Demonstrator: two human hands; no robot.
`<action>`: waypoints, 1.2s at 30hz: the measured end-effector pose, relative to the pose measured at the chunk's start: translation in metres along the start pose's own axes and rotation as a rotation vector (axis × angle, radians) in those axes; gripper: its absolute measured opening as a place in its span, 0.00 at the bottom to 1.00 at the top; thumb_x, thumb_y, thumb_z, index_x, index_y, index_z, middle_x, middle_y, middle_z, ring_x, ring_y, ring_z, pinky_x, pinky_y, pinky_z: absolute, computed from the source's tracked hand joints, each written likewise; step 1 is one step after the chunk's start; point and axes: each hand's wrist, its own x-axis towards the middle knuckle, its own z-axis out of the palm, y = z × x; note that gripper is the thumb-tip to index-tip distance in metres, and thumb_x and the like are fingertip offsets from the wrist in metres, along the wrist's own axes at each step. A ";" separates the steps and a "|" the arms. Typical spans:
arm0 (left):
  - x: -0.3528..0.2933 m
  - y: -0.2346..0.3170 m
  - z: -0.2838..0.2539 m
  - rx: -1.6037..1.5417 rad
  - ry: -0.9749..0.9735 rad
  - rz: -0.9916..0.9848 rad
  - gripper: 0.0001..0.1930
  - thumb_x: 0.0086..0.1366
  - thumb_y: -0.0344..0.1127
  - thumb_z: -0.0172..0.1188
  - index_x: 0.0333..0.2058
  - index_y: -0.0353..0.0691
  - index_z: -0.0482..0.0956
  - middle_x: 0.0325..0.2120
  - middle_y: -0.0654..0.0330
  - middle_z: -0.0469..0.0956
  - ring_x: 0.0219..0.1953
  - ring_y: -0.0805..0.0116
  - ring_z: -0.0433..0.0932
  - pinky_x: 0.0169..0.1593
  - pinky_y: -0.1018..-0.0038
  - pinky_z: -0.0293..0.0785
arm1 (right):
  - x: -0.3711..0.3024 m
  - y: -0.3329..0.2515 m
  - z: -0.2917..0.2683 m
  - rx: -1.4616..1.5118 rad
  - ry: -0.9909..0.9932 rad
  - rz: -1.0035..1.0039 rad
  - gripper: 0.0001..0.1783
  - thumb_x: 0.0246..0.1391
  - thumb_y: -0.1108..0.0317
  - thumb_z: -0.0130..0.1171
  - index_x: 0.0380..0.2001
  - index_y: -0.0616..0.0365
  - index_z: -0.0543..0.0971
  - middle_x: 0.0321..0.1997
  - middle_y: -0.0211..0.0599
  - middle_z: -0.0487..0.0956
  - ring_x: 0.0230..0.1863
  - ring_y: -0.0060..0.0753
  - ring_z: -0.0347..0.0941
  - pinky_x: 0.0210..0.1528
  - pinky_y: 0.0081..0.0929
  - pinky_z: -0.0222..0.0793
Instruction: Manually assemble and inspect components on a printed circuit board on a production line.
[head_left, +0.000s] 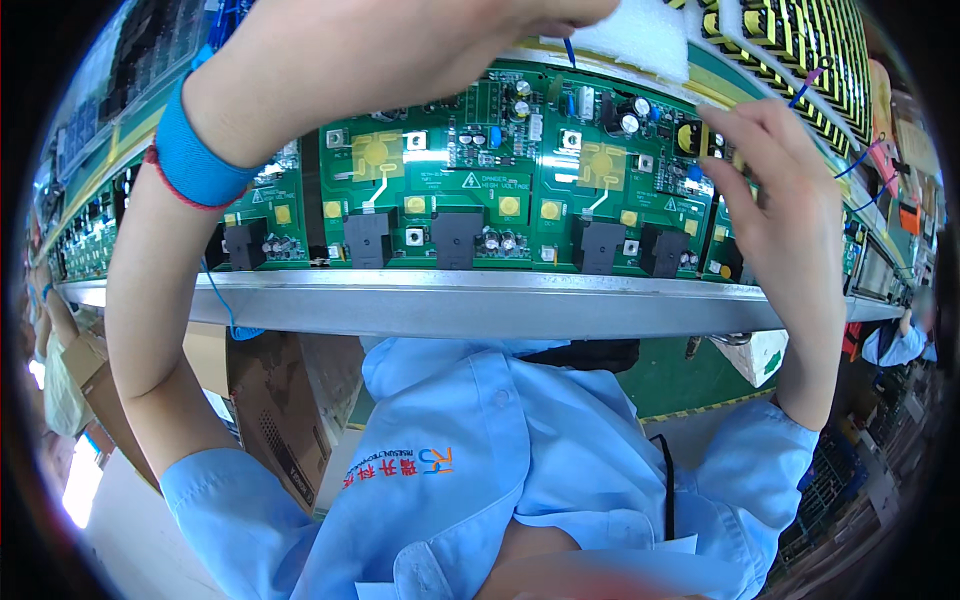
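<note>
A row of green circuit boards (450, 180) lies in front of me, with black block relays (368, 240) along the near edge. My right hand (780, 175) pinches a small black-and-yellow transformer (688, 138) at the right board's far side, thumb and forefinger on either side of it. Whether its pins are seated cannot be seen. My left hand (430, 45) reaches across above the boards, its fingers drawn together and partly cut off by the top edge. A thin blue piece (569, 52) shows just below those fingers; I cannot make out what it is. A blue wrist strap (200, 145) circles my left wrist.
A metal rail (480, 300) runs along the boards' near side. Rows of black-and-yellow transformers (800, 40) stand at the far right, beside white foam (635, 38). Cardboard boxes (270, 400) are below on the left. Another person's blue sleeve (890, 345) shows at far right.
</note>
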 end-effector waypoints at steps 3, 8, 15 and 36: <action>0.032 0.024 -0.021 0.366 -0.770 -0.113 0.04 0.54 0.32 0.63 0.27 0.47 0.76 0.27 0.65 0.68 0.34 0.67 0.70 0.48 0.63 0.59 | -0.003 0.001 -0.010 0.141 0.061 0.102 0.15 0.52 0.80 0.62 0.45 0.61 0.81 0.40 0.32 0.77 0.28 0.22 0.69 0.29 0.19 0.64; 0.034 0.024 -0.002 0.171 -0.710 -0.108 0.06 0.59 0.34 0.59 0.23 0.46 0.77 0.25 0.63 0.67 0.37 0.66 0.72 0.55 0.61 0.60 | -0.006 0.007 -0.009 0.426 -0.004 0.171 0.10 0.58 0.79 0.57 0.44 0.63 0.81 0.43 0.31 0.76 0.33 0.16 0.70 0.31 0.13 0.64; 0.035 0.021 0.004 0.202 -0.745 0.000 0.08 0.56 0.34 0.61 0.20 0.45 0.75 0.25 0.63 0.67 0.40 0.65 0.71 0.58 0.61 0.61 | -0.011 0.013 -0.006 0.507 0.005 0.173 0.08 0.61 0.78 0.55 0.43 0.65 0.80 0.46 0.35 0.77 0.40 0.20 0.74 0.37 0.14 0.68; 0.014 0.019 0.018 0.189 -0.523 0.127 0.02 0.52 0.35 0.59 0.24 0.47 0.80 0.31 0.67 0.76 0.47 0.70 0.76 0.62 0.71 0.66 | -0.006 0.003 -0.001 0.514 0.082 0.119 0.06 0.55 0.81 0.58 0.37 0.65 0.80 0.40 0.41 0.78 0.40 0.35 0.75 0.43 0.24 0.70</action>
